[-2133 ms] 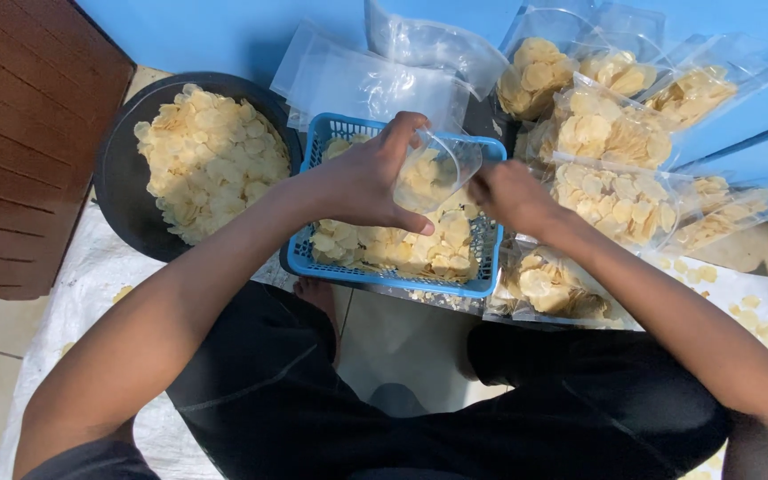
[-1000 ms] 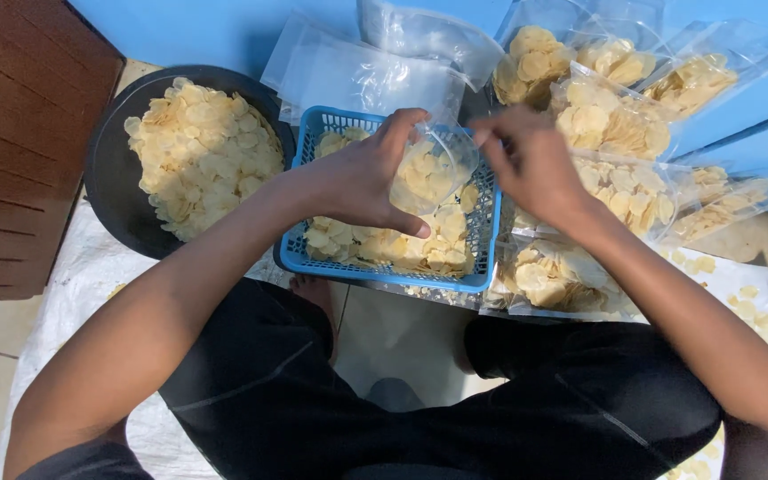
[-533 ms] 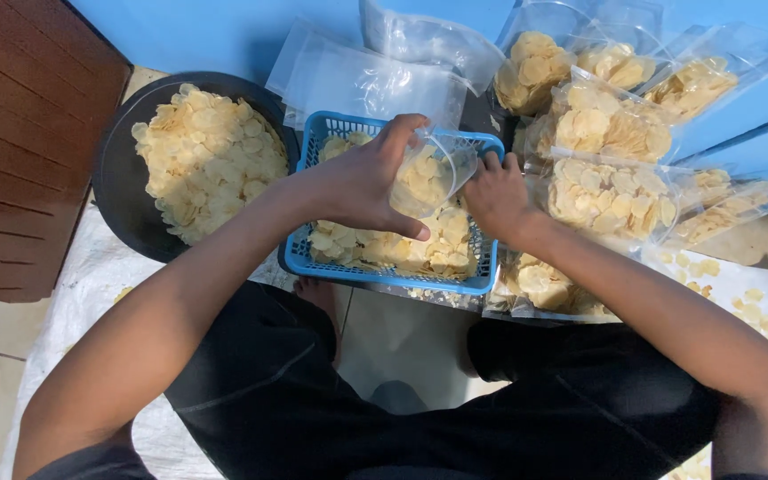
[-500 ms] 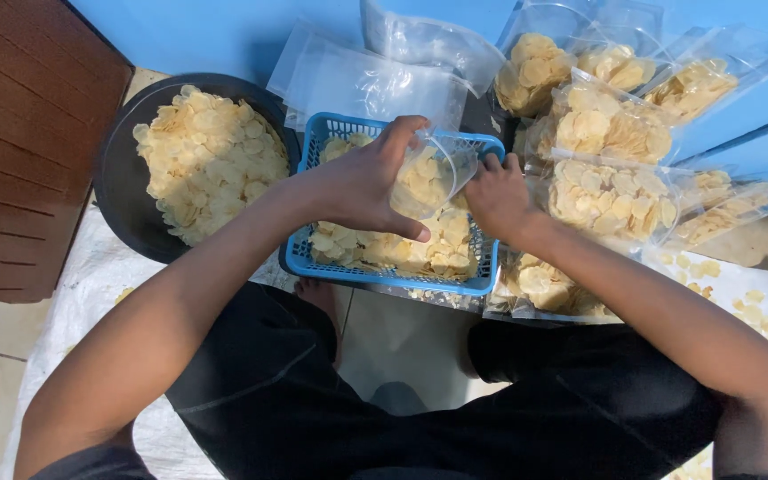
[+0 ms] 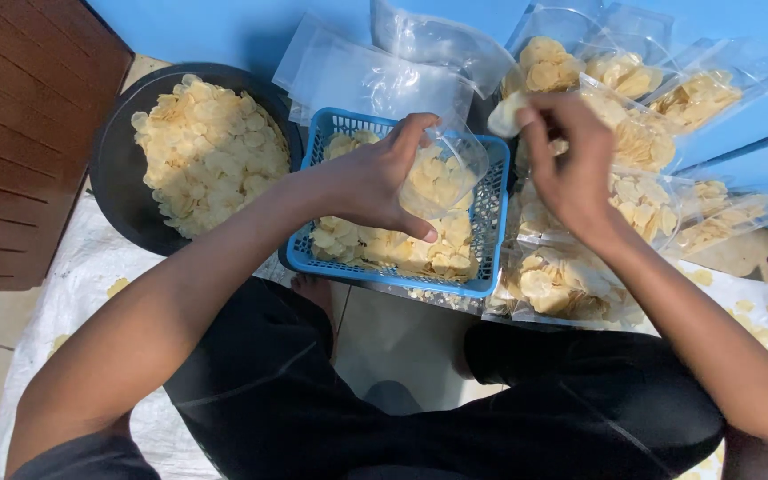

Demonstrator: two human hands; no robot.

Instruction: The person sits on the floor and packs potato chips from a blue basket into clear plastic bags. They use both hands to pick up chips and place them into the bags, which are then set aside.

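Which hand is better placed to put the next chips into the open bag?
Right. The right hand pinches a chip above the clear bag; the left hand is busy holding it open.

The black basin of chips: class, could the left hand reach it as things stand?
Probably yes: the black basin lies open just left of the left hand, nothing between, but that hand holds a clear bag.

Soft, even daylight over a floor-level work scene, seen from above.
Glare streaks the clear plastic bags (image 5: 375, 80) by the blue wall (image 5: 224, 27); the raised right hand (image 5: 566, 164) is slightly motion-blurred; faint shadow pools beneath the blue plastic mesh basket (image 5: 482, 258); frame edges bow mildly.
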